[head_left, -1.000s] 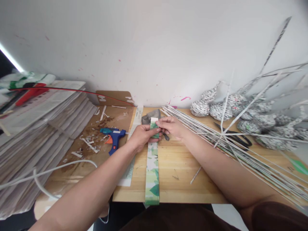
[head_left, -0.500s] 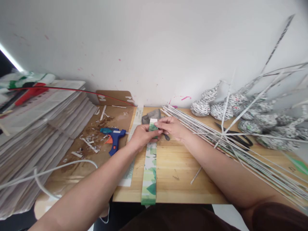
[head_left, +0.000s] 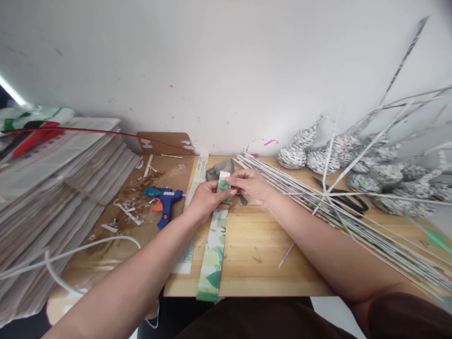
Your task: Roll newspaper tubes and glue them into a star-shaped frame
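Note:
A long green-and-white paper strip [head_left: 212, 254] lies lengthwise over the wooden table, its near end hanging slightly past the front edge. My left hand [head_left: 208, 200] is closed on the strip near its far end, thumb on top and fingers beneath. Right beside it, my right hand [head_left: 249, 184] pinches the same far end by its right edge, close to the white tip. Behind the strip's tip sits a crumpled grey cloth [head_left: 221, 168]. A blue glue gun [head_left: 168, 202] lies on brown cardboard left of my left hand.
Stacked newspapers [head_left: 70, 188] rise at the left, with a white cable [head_left: 102, 242] nearby. Rolled paper sticks [head_left: 300, 188] run diagonally under my right forearm. Black scissors [head_left: 353, 202] and several woven paper shapes [head_left: 321, 160] sit at the right. A white wall stands behind.
The strip's near end has swung to the left, so the strip now lies more slanted. Both hands keep their grip at its far end. The view has shifted slightly.

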The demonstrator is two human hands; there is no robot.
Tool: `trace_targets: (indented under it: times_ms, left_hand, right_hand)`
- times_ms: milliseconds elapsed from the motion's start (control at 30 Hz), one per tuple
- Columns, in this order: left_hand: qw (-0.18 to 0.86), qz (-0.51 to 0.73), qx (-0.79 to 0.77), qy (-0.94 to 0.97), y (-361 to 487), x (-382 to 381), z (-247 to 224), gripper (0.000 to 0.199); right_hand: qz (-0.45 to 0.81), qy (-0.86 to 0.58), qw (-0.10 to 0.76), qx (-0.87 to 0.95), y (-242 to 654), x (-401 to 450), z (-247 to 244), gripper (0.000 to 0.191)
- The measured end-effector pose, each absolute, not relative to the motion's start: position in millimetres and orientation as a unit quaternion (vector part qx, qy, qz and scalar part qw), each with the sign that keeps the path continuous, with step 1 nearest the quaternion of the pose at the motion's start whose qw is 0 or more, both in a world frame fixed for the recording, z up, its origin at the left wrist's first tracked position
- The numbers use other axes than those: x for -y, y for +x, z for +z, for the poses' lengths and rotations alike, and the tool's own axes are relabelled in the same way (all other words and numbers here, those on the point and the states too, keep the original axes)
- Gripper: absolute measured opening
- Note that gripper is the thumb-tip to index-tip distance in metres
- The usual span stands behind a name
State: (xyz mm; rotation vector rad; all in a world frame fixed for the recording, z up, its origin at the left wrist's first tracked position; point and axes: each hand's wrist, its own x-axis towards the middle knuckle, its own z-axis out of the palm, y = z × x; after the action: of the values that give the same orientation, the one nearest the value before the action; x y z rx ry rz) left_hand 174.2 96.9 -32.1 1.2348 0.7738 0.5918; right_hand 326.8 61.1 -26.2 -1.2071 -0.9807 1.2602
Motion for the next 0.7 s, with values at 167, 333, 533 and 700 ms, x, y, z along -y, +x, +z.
trace_targets:
  times_ms: [167, 333, 533, 700]
  left_hand:
    - [0.688, 0.255, -0.373, 0.568, 174.1, -96.7, -33.0, 0.04]
    - [0.687, 0.249, -0.374, 0.572, 173.5, -95.7, -33.2, 0.036]
    - [0.68, 0.24, -0.362, 0.59, 172.3, -97.2, -38.5, 0.035]
    - [0.691, 0.226, -0.352, 0.589, 171.8, -95.9, -37.7, 0.034]
  right_hand:
    - [0.53, -0.496, 0.544, 0.421, 326.8, -61.4, -29.5, 0.026]
    - [0.528, -0.503, 0.538, 0.424, 327.8, -62.2, -31.4, 0.028]
    - [0.516, -0.515, 0.546, 0.413, 325.4, -62.6, -30.9, 0.029]
    - [0.535, -0.514, 0.541, 0.397, 324.9, -62.3, -30.7, 0.031]
